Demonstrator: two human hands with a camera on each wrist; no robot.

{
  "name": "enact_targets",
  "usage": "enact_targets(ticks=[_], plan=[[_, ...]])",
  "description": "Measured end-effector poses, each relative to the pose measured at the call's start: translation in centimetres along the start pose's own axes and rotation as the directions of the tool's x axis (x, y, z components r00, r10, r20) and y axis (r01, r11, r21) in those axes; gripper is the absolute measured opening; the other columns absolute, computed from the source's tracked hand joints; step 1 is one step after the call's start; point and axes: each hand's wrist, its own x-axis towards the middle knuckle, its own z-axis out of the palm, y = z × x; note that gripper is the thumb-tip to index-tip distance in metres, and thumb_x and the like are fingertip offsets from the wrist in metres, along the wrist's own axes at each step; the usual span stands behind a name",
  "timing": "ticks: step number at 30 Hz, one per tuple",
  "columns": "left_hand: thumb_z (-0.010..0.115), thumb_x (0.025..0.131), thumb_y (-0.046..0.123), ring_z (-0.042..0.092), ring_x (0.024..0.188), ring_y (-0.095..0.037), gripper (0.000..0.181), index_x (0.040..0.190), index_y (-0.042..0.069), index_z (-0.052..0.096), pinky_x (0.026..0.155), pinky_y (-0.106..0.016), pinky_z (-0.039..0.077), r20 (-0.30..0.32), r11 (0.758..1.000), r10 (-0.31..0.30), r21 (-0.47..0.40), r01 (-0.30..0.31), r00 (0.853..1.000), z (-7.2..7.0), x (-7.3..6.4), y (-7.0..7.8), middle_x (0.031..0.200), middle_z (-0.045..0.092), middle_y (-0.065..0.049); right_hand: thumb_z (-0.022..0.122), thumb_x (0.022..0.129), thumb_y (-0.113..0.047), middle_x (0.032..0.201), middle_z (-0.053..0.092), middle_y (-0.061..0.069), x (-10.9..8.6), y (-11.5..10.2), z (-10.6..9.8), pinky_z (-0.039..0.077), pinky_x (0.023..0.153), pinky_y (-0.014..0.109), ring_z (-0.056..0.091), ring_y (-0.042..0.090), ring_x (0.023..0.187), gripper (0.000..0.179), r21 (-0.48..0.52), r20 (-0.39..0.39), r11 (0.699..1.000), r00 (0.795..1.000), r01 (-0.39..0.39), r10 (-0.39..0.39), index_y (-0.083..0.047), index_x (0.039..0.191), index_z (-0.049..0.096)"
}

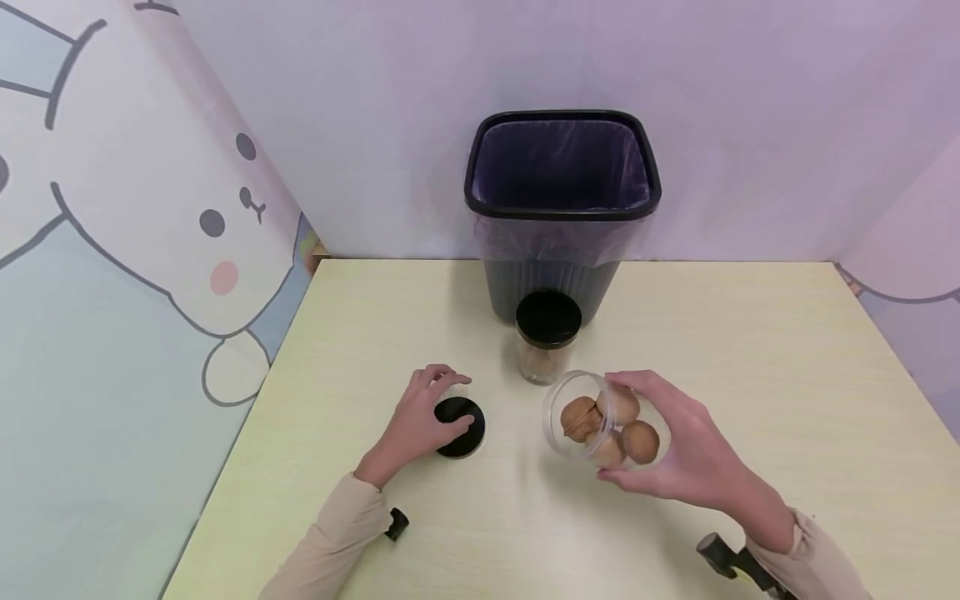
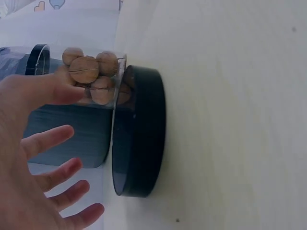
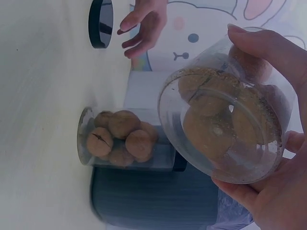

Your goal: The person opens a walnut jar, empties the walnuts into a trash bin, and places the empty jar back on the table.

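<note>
My right hand (image 1: 693,454) grips a clear jar (image 1: 553,427) round its side and holds it up, tilted, with its open mouth to the left. Several walnuts (image 1: 581,418) lie inside, and the right wrist view shows the jar's round base (image 3: 168,120) with brown crumbs along its edge. A black lid (image 1: 459,443) lies on the table to the left. Over this lid hovers my left hand (image 1: 412,425), fingers spread and thumb above the lid's top. Behind both hands stands a second clear jar (image 1: 543,365), capped with a black lid (image 1: 549,317) and holding walnuts (image 2: 84,70).
A dark ribbed bin (image 1: 525,279) lined with a thin plastic bag (image 1: 558,237) stands at the table's back edge, right behind the capped jar. Pale wood tabletop (image 1: 750,333) extends to both sides. A cartoon-printed wall (image 1: 150,208) borders the left.
</note>
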Motion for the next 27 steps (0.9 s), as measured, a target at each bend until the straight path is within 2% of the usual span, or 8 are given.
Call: enact_targets(ticks=[4, 9, 16, 23, 27], plan=[[0.075, 0.078, 0.023, 0.041, 0.112, -0.02, 0.042, 0.118, 0.018, 0.063, 0.083, -0.044, 0.045, -0.052, 0.998, -0.001, -0.065, -0.003, 0.999, -0.8, 0.4, 0.3, 0.123, 0.048, -0.001, 0.095, 0.036, -0.023, 0.113, 0.061, 0.0, 0.4, 0.1, -0.5, 0.04, 0.09, 0.016, 0.056, 0.008, 0.102, 0.099, -0.009, -0.001, 1.0, 1.0, 0.008, -0.008, -0.002, 0.124, 0.055], [0.075, 0.077, 0.017, 0.042, 0.113, -0.02, 0.04, 0.116, 0.019, 0.062, 0.088, -0.044, 0.042, -0.136, 0.991, 0.047, -0.116, -0.063, 0.99, -1.9, 1.1, 0.5, 0.122, 0.05, 0.0, 0.095, 0.036, -0.022, 0.112, 0.06, 0.0, 0.8, 0.3, -1.1, 0.04, 0.09, 0.016, 0.056, 0.007, 0.102, 0.099, -0.009, 0.0, 1.0, 1.0, 0.011, -0.011, -0.002, 0.125, 0.054], [0.075, 0.077, 0.014, 0.044, 0.116, -0.019, 0.039, 0.114, 0.018, 0.062, 0.09, -0.044, 0.041, -0.235, 0.979, 0.099, -0.153, -0.138, 0.967, -3.1, 2.2, 0.6, 0.12, 0.053, 0.001, 0.095, 0.034, -0.021, 0.112, 0.06, 0.0, 1.2, 0.6, -1.7, 0.039, 0.09, 0.015, 0.055, 0.006, 0.103, 0.101, -0.029, 0.004, 1.0, 1.0, 0.007, -0.007, -0.002, 0.125, 0.055], [0.074, 0.076, 0.01, 0.048, 0.114, -0.017, 0.039, 0.113, 0.015, 0.063, 0.086, -0.039, 0.044, -0.308, 0.968, 0.148, -0.149, -0.201, 0.94, -4.5, 3.3, 1.6, 0.119, 0.054, -0.001, 0.095, 0.034, -0.022, 0.112, 0.061, 0.001, 1.8, 0.8, -2.8, 0.039, 0.09, 0.015, 0.055, 0.005, 0.102, 0.101, -0.048, -0.004, 0.999, 1.0, 0.006, -0.006, -0.002, 0.124, 0.055], [0.075, 0.076, 0.007, 0.049, 0.113, -0.019, 0.039, 0.113, 0.013, 0.063, 0.086, -0.041, 0.044, -0.34, 0.958, 0.177, -0.154, -0.24, 0.924, -5.2, 3.9, 2.1, 0.118, 0.055, -0.002, 0.095, 0.036, -0.023, 0.113, 0.06, 0.0, 2.1, 0.9, -3.3, 0.039, 0.089, 0.015, 0.055, 0.005, 0.101, 0.101, -0.062, -0.002, 0.998, 1.0, 0.011, -0.011, -0.003, 0.126, 0.054]])
